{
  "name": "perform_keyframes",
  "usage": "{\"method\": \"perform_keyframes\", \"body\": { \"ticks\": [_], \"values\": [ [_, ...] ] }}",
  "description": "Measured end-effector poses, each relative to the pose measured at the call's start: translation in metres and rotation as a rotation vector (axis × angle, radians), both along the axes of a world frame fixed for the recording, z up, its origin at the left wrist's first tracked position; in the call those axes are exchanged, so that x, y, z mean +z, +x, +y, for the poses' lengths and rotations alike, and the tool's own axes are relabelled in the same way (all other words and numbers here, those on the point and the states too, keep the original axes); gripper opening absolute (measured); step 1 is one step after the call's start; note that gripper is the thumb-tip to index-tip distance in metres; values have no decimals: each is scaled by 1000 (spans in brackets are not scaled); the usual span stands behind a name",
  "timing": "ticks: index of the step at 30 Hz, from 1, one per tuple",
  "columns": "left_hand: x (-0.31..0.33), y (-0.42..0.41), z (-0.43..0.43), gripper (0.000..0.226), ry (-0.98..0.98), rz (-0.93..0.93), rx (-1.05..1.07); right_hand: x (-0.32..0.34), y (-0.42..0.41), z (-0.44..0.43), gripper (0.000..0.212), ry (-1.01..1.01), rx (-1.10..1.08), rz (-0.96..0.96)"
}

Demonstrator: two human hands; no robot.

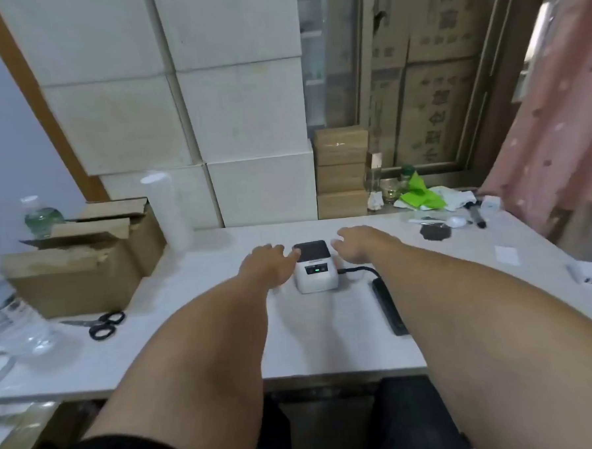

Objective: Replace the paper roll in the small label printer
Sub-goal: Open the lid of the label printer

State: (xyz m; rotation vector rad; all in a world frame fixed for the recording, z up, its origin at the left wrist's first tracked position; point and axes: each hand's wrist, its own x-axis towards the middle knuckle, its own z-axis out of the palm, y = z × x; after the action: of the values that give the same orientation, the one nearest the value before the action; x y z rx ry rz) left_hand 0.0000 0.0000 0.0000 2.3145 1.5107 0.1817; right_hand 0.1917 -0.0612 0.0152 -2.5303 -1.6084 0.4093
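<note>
A small white label printer (316,269) with a dark closed lid and a green light on its front stands in the middle of the white table (196,318). A black cable runs from its right side. My left hand (269,263) lies just left of the printer, fingertips at the lid's left edge. My right hand (359,243) hovers at the printer's right rear corner, fingers spread. Both hands hold nothing. No paper roll shows.
Black scissors (104,324) and cardboard boxes (74,270) lie at the left, with plastic bottles (15,318) at the far left. A black power strip (390,307) lies right of the printer. A marker (476,215), a dark round item (435,231) and green wrapping (419,192) sit at the back right.
</note>
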Motion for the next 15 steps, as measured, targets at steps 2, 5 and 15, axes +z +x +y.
{"method": "perform_keyframes", "body": {
  "ticks": [2, 5, 15],
  "values": [
    [-7, 4, 1, 69, -38, -24, 25, -8, 1, 2, 48, -26, 2, -15],
    [-19, 10, 4, 68, -59, -113, 23, -23, -3, 3, 35, -65, -35, 45],
    [-46, 8, 23, 61, -193, -345, -46, -67, 8, 24, 27, 116, -152, 419]
  ]
}}
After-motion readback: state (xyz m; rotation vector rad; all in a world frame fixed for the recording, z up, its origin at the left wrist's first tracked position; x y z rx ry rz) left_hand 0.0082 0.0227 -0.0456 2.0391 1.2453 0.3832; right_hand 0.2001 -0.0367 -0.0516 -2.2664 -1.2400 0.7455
